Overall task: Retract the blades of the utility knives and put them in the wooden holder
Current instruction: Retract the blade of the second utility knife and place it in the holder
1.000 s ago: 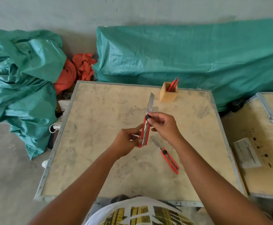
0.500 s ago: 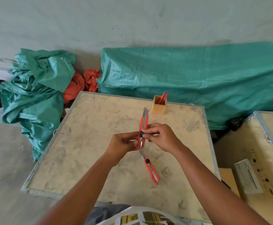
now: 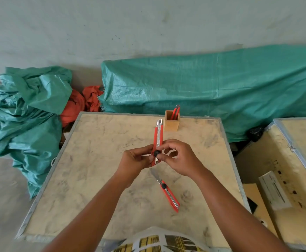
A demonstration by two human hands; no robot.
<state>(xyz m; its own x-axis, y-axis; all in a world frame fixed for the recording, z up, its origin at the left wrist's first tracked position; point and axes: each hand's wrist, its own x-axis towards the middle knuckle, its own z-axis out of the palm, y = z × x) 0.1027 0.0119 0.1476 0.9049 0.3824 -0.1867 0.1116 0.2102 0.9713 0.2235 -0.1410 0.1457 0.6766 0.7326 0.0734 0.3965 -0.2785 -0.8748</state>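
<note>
I hold a red utility knife (image 3: 158, 135) upright over the table's middle. My left hand (image 3: 135, 160) grips its lower body and my right hand (image 3: 179, 157) pinches its black slider knob. Only a short bit of blade shows at the knife's top end. A second red utility knife (image 3: 168, 194) lies on the table (image 3: 86, 179) just below my hands, its blade extended toward them. The wooden holder (image 3: 172, 121) stands at the table's far edge with red knives (image 3: 175, 111) sticking out of it.
Green tarps (image 3: 212, 91) and orange cloth (image 3: 83, 102) lie behind and left of the table. A second table (image 3: 294, 179) stands to the right with a white box (image 3: 274, 190) on it. Grey floor lies to the left.
The blade of the held knife has slid back into the body, from fully extended to nearly retracted. My view has tilted upward, so the table sits lower in frame.
</note>
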